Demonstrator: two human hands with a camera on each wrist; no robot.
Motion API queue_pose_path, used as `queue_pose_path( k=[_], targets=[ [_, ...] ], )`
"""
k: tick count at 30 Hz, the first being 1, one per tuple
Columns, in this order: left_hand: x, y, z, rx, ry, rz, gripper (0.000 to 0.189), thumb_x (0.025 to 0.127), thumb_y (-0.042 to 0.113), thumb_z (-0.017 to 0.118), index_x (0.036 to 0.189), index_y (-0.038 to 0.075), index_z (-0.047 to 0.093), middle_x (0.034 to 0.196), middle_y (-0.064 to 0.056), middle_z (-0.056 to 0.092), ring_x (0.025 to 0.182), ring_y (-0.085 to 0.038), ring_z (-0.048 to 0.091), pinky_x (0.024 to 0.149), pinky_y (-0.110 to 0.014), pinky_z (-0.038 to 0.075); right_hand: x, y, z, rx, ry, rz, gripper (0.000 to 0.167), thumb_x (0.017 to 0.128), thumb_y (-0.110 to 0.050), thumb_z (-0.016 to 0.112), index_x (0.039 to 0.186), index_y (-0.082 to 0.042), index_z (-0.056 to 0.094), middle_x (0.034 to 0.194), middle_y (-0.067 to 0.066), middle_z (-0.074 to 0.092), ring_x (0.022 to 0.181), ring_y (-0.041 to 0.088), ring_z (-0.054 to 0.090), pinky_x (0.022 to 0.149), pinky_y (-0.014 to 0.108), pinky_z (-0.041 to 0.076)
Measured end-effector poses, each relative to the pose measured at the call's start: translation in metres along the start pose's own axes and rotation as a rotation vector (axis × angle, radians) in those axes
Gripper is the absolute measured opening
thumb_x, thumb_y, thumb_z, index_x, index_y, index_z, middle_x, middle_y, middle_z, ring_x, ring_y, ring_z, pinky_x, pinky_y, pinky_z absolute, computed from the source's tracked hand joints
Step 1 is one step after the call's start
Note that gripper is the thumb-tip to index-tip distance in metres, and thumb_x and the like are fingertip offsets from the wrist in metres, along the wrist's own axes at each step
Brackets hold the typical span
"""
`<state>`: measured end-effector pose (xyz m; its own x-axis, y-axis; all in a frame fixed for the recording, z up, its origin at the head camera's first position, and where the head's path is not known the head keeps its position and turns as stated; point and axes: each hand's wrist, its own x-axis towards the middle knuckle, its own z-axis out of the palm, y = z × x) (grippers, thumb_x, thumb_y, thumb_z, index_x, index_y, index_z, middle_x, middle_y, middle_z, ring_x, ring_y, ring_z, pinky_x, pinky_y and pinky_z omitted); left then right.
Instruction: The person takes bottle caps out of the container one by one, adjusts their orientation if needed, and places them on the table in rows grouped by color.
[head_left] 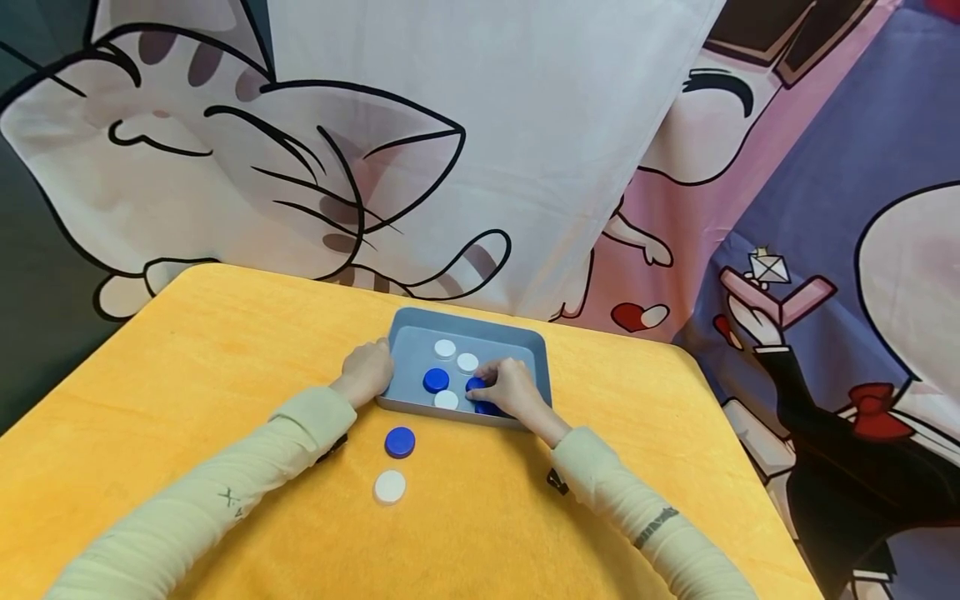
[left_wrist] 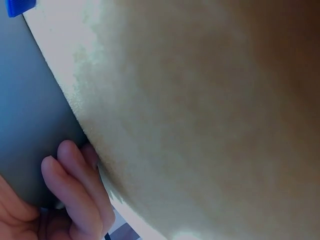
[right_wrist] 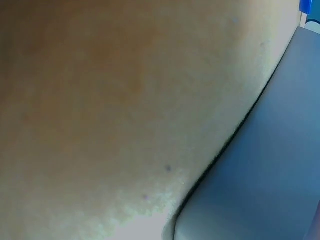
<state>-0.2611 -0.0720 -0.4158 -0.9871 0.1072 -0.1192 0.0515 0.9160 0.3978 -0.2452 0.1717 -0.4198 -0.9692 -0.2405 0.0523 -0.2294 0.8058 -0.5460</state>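
A grey-blue tray (head_left: 472, 315) lies on the yellow-covered table. My left hand (head_left: 369, 372) grips its left wall; the left wrist view shows the curled fingers (left_wrist: 75, 187) at the wall. Inside the tray, my right hand (head_left: 513, 388) pinches a blue bottle cap (head_left: 475, 385) between thumb and fingers. Another blue cap (head_left: 487, 408) sits just below that hand, partly hidden. To their left lie a blue cap (head_left: 436, 381) and a white cap (head_left: 446, 400). Two more white caps lie farther back, one (head_left: 445, 348) left of the other (head_left: 467, 362).
In front of the tray, a blue cap (head_left: 400, 442) and a white cap (head_left: 389, 487) lie on the yellow cloth (head_left: 480, 533). A printed curtain (head_left: 540, 150) hangs close behind the table's back edge. The right wrist view is mostly covered by blurred skin.
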Motion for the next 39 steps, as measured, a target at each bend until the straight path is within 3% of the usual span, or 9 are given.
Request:
queue_pose_path(
  k=[9,26,39],
  targets=[
    [0.000,0.001,0.002,0.019,0.009,-0.007,0.030,0.101,0.009,0.038,0.119,-0.012,0.051,0.100,-0.028,0.064,0.088,-0.036,0.066,0.074,-0.045,0.056,-0.002,-0.001,-0.001,0.009,0.019,-0.009,0.032,0.074,-0.025,0.083,0.099,-0.008,0.075,0.093,0.006,0.075,0.084,0.014,0.068,0.081,0.031,0.056],
    [0.002,0.001,0.003,0.012,0.023,-0.006,0.028,0.101,0.009,0.038,0.115,-0.011,0.053,0.100,-0.027,0.064,0.089,-0.037,0.066,0.074,-0.045,0.055,-0.012,-0.011,-0.007,-0.021,0.029,-0.009,0.035,0.075,-0.025,0.083,0.102,-0.005,0.074,0.096,0.007,0.075,0.089,0.016,0.071,0.081,0.032,0.057],
    [0.002,0.000,0.003,0.008,0.021,-0.002,0.028,0.100,0.009,0.040,0.116,-0.011,0.053,0.099,-0.027,0.064,0.088,-0.037,0.066,0.073,-0.045,0.056,-0.025,-0.019,-0.012,0.039,0.068,-0.072,0.029,0.072,-0.025,0.085,0.094,-0.008,0.075,0.089,0.003,0.074,0.079,0.014,0.067,0.073,0.024,0.056]
  ],
)
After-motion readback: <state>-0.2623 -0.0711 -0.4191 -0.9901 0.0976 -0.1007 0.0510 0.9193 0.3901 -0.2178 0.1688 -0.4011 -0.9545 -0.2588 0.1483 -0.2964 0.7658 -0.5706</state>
